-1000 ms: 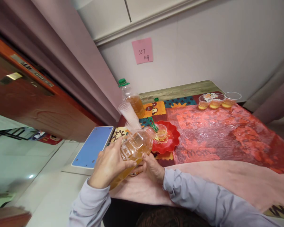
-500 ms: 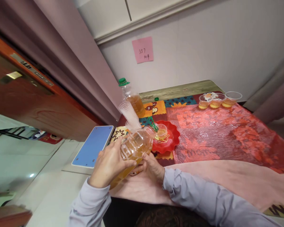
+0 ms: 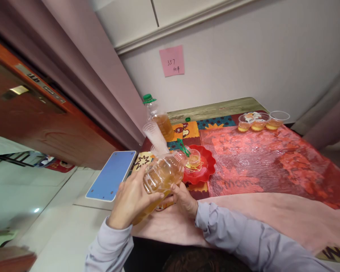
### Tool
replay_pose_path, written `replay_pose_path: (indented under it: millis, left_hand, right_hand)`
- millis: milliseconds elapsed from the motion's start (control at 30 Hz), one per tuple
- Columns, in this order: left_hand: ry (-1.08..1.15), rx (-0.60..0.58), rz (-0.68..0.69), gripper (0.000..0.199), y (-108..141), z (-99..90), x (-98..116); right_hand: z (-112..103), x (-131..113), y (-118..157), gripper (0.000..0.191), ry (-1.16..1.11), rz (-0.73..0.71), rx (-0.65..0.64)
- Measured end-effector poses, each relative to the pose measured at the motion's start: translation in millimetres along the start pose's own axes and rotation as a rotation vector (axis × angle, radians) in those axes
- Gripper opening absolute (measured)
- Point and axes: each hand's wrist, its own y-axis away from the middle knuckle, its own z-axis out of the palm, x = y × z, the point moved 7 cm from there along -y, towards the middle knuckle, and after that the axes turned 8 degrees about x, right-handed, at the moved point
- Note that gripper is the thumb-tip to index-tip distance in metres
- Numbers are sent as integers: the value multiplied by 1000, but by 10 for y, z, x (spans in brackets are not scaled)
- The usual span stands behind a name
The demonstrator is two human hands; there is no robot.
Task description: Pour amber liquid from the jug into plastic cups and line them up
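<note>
A large clear bottle [image 3: 164, 174] of amber liquid is tilted, its mouth towards a small clear plastic cup [image 3: 194, 158] that has amber liquid in it. That cup stands on a red scalloped plate [image 3: 209, 166]. Wrapped round the bottle's near side is my left hand [image 3: 132, 198]. My right hand [image 3: 184, 198] grips the bottle from below on its right, thumb on the side. A green plastic piece [image 3: 183, 147] shows by the bottle's mouth. Behind the bottle leans a stack of clear cups [image 3: 156, 139].
A second bottle [image 3: 163, 122] with a green cap stands at the back left, and a small green cap [image 3: 187, 119] lies near it. Three cups [image 3: 257, 122] holding amber liquid stand at the back right. A blue board [image 3: 112, 175] is left of the table.
The bottle and both hands stay nearly in place, still tilted over the plate. The view has shifted very slightly.
</note>
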Motion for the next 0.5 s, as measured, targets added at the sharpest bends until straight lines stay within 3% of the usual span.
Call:
replay_pose_path:
  millis: [100, 233, 333, 500]
  left_hand:
    - [126, 127, 11, 89, 85, -47, -84]
    - [431, 302, -160, 92, 234, -37, -401]
    - [756, 416, -287, 90, 344, 135, -638]
    - [1014, 581, -345, 90, 442, 596, -881]
  right_hand:
    - [52, -126, 9, 78, 68, -102, -31]
    - [167, -262, 48, 90, 189, -302, -122]
    - [156, -221, 73, 98, 440, -453, -119]
    - [5, -140, 64, 79, 779, -643, -6]
